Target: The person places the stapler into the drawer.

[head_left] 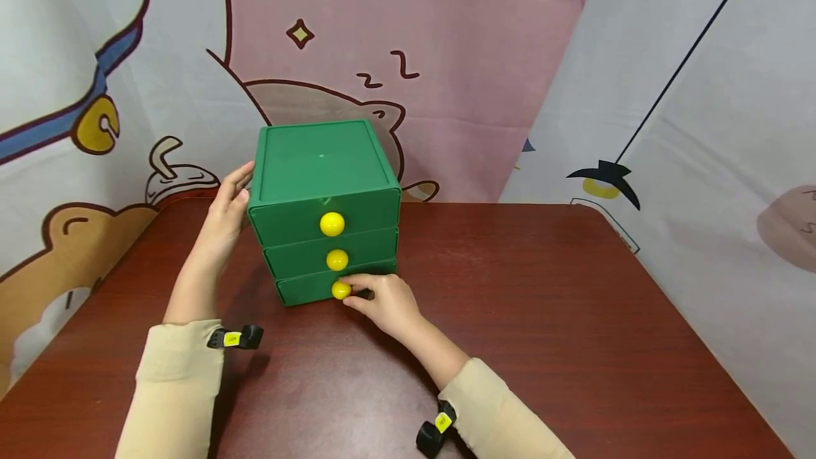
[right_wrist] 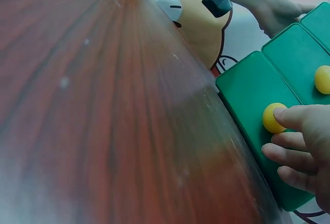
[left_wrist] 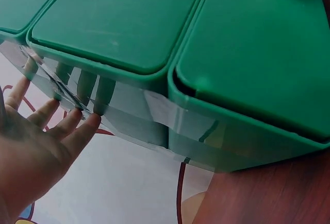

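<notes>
A green three-drawer box [head_left: 321,161] stands on the table, each drawer front bearing a round yellow knob. With thumb and fingers my right hand [head_left: 389,303] pinches the lowest knob [head_left: 341,290]; the right wrist view shows the thumb on this knob [right_wrist: 272,118]. My left hand [head_left: 228,214] is at the box's left side, its extended fingertips touching the glossy side wall [left_wrist: 134,110] in the left wrist view. A dark gap runs along the side edge of the bottom drawer front [left_wrist: 258,54]. The middle knob [head_left: 337,260] and top knob [head_left: 332,224] are untouched.
The dark red wooden table [head_left: 523,303] extends to the right and in front of the box. Behind it hangs a pink and white cartoon-print cloth [head_left: 472,55]. Black camera bands [head_left: 234,338] sit on both sleeved wrists.
</notes>
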`<state>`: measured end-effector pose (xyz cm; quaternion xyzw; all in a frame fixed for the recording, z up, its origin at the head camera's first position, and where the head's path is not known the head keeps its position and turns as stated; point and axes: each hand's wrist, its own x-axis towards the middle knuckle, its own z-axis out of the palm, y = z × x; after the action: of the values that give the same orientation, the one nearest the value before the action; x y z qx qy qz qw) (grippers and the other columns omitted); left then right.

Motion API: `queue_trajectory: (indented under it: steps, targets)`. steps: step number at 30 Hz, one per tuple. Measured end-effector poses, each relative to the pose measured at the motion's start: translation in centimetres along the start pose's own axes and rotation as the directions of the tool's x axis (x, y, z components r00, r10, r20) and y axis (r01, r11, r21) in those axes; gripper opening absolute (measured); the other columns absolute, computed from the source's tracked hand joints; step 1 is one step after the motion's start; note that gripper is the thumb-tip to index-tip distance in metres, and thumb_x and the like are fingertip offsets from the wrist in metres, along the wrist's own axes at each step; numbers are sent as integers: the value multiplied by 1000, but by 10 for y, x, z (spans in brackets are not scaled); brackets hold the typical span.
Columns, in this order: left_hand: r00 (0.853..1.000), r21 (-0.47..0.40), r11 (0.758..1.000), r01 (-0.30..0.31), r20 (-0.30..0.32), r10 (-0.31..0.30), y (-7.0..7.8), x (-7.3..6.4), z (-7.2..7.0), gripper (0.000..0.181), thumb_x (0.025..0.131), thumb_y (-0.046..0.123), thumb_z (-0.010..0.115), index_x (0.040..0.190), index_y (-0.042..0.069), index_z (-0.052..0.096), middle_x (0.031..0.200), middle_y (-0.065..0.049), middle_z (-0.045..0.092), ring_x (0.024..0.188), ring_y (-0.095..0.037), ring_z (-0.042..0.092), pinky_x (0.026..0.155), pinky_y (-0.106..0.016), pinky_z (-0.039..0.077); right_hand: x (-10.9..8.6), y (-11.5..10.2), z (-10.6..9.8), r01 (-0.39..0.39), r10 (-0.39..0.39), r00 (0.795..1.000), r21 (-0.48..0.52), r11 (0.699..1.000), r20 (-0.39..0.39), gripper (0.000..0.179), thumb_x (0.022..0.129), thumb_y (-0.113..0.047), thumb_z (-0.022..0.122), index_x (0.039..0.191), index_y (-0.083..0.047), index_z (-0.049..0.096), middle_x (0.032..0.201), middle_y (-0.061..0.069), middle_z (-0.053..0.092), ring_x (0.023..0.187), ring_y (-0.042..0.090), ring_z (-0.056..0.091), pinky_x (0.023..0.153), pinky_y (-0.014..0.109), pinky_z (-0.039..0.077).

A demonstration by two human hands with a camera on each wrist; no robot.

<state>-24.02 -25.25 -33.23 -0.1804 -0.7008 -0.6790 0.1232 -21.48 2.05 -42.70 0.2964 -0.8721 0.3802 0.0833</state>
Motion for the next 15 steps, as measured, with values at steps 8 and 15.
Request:
queue_trajectory:
  steps: [8, 15]
  targets:
    - [1000, -30, 999, -21, -6, 21, -1, 2, 2, 50, 104, 22, 39, 151, 12, 28, 154, -17, 20, 115, -14, 48, 86, -20, 42, -13, 3, -22, 26, -27, 1000, -71, 997, -5, 24, 84, -25, 76, 108, -19, 74, 93, -8, 71, 68, 0, 56, 62, 21, 45]
    - [1000, -17, 999, -29, -3, 29, 0, 1, -2, 50, 103, 23, 41, 151, 15, 31, 154, -14, 23, 124, -17, 42, 88, -19, 41, -28, 10, -52, 78, -83, 996, -119, 990, -38, 20, 85, -20, 74, 105, -15, 75, 100, -5, 70, 75, 8, 64, 66, 24, 50]
